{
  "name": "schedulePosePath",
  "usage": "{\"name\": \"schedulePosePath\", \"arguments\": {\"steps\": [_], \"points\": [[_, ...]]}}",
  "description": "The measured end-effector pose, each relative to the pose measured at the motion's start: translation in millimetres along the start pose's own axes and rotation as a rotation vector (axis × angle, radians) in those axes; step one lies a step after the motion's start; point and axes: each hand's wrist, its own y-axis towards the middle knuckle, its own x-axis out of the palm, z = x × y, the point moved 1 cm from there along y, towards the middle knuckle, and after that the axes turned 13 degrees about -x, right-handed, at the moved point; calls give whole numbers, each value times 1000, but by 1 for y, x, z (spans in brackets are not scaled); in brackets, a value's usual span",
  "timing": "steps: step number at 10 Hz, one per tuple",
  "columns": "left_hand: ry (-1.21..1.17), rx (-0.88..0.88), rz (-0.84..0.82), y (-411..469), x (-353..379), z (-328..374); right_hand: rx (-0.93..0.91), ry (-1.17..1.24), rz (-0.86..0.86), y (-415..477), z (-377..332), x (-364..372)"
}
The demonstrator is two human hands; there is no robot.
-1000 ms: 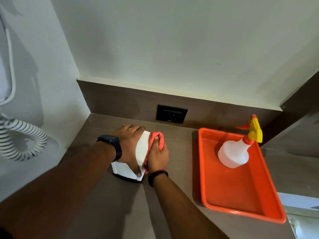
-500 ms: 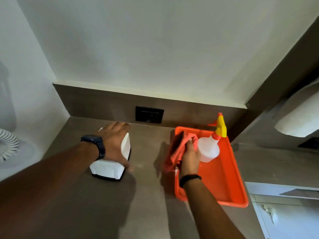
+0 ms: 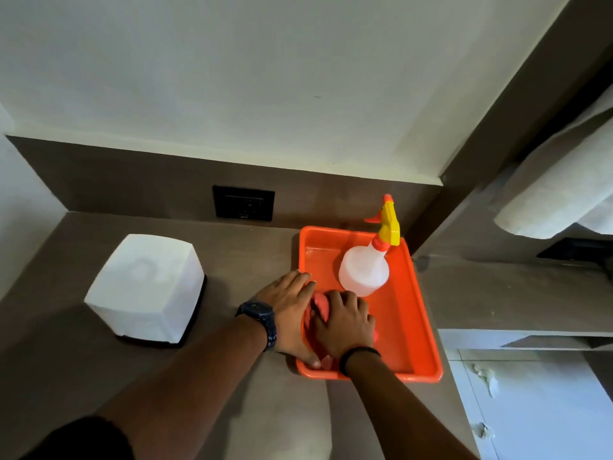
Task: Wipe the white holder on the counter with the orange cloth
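The white holder (image 3: 146, 287) stands alone on the brown counter at the left, on a dark base, with no hand on it. The orange cloth (image 3: 317, 310) lies bunched in the near left part of the orange tray (image 3: 421, 313). My right hand (image 3: 345, 323) presses down on the cloth, fingers curled over it. My left hand (image 3: 290, 310), with a dark watch on its wrist, rests on the tray's left rim, its fingers spread and touching the cloth's left side. Most of the cloth is hidden under the two hands.
A white spray bottle (image 3: 365, 267) with a yellow and orange trigger stands in the tray's far part. A black wall socket (image 3: 243, 203) sits in the backsplash. White towels (image 3: 560, 194) hang at the right above a lower ledge and white cabinet (image 3: 537, 403).
My right hand carried the cloth from the holder over to the tray and set it down inside. My left hand let go of the holder and moved right to the tray.
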Motion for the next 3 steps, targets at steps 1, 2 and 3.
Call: {"name": "schedulePosePath", "arguments": {"steps": [1, 2, 3], "points": [[8, 7, 8, -1, 3, 1, 2, 30, -5, -1, 1, 1], [9, -7, -11, -1, -2, 1, -28, 79, -18, -6, 4, -6], [-16, -32, 0, -8, -9, -3, -27, 185, 173, -20, 3, -21]]}}
